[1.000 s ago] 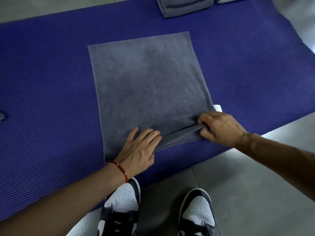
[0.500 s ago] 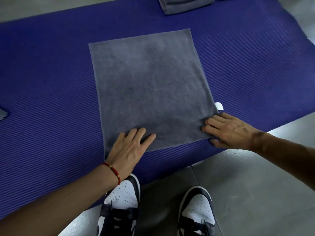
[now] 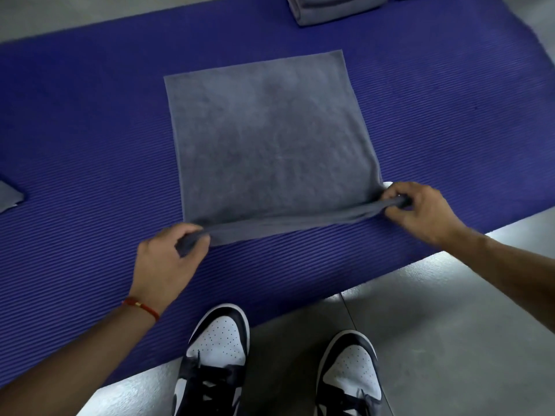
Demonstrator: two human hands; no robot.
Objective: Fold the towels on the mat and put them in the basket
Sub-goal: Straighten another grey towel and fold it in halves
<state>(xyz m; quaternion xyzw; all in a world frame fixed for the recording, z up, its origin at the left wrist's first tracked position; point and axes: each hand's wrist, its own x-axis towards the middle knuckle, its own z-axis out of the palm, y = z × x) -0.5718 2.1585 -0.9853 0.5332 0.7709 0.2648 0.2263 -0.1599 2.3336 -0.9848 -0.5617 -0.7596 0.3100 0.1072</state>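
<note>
On the purple mat [image 3: 90, 139], squarely in its middle, the grey towel [image 3: 270, 139] lies spread flat, and you have hold of its near edge at both corners. Your left hand [image 3: 163, 262] is closed on the near left corner, cloth bunched between thumb and fingers; your right hand [image 3: 420, 210] pinches the near right corner the same way, just inside the mat's near border. Between the two grips the hem is raised off the mat and pulled taut, while the rest of the towel rests flat.

Judging by this, you are at the start of a fold: the corners are secured and the edge is lifted, but nothing has been carried over yet. The next move calls for both hands to travel together toward the far side of the mat, keeping the hem straight, and to lay the near corners on the far corners so the edges match. Uneven lift would likely skew the fold.

At the mat's far edge sits a stack of folded grey towels [image 3: 333, 9], and at its left edge a corner of another grey cloth [image 3: 9, 198] shows. No basket is in view, so you will have to look for it once this one is folded.
</note>
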